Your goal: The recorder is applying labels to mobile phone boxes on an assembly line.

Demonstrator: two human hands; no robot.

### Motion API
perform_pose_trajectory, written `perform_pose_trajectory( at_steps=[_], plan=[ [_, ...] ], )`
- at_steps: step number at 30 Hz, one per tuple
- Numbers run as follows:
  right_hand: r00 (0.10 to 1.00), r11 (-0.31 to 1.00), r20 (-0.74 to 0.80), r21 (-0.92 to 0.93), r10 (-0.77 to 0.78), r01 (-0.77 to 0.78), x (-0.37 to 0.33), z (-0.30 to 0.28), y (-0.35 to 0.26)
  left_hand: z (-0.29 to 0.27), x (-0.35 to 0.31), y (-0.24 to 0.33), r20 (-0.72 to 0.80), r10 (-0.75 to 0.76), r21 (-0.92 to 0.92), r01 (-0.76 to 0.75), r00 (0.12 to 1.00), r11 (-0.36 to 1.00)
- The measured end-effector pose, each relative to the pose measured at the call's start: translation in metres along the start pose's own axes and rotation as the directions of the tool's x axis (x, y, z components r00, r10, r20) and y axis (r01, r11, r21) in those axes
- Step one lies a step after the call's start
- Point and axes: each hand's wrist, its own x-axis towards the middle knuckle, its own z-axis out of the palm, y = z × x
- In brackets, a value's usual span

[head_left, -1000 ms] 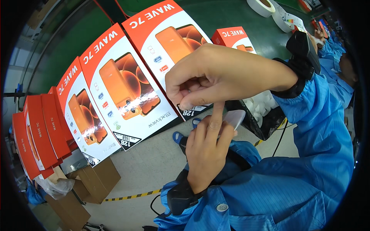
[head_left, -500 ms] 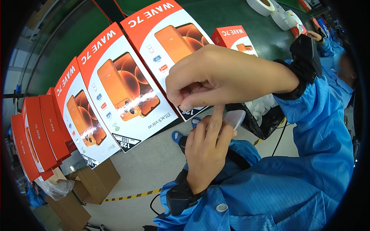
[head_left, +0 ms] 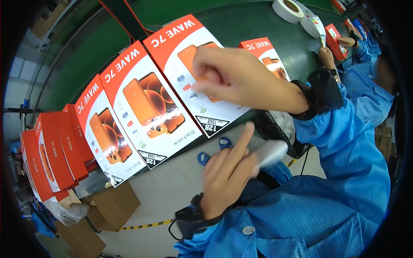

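My left hand (head_left: 228, 182) is below the table edge, index finger stretched out and the other fingers closed on a thin whitish translucent piece (head_left: 272, 153), which is smeared by motion. Above it, my right hand (head_left: 230, 77) hovers over the rightmost of three large phone boxes, its thumb and fingers curled in a pinch. Whatever those fingertips hold, if anything, is too small to make out. The right phone box (head_left: 172, 41), middle phone box (head_left: 152, 107) and left phone box (head_left: 107, 135) lie side by side, white and red with an orange phone pictured.
More red boxes (head_left: 64, 148) stand in a row at the left. A smaller phone box (head_left: 269, 56) sits beyond my right wrist, and label rolls (head_left: 289, 10) lie farther back. Black-lined bin (head_left: 297, 144), open carton (head_left: 114, 206) below. A co-worker's hand (head_left: 327, 56) is at the right.
My right hand has lifted away from my left fingertip, up over the right box. My left hand has dropped slightly, and the whitish piece has swung to the right. The view has shifted a little.
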Motion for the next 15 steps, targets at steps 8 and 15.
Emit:
perform_pose_trajectory(
  at_steps=[8,15],
  plan=[
    [0.983,0.886,-0.133,0.461,0.127,-0.052,-0.03,0.01,0.03,-0.166,-0.04,-0.052,-0.364,-0.669,-0.572,0.411,0.648,0.71],
    [0.978,0.752,-0.084,0.653,0.192,-0.092,-0.057,-0.011,0.029,-0.13,-0.014,-0.036,-0.183,-0.663,-0.613,0.443,0.726,0.654]
  ],
)
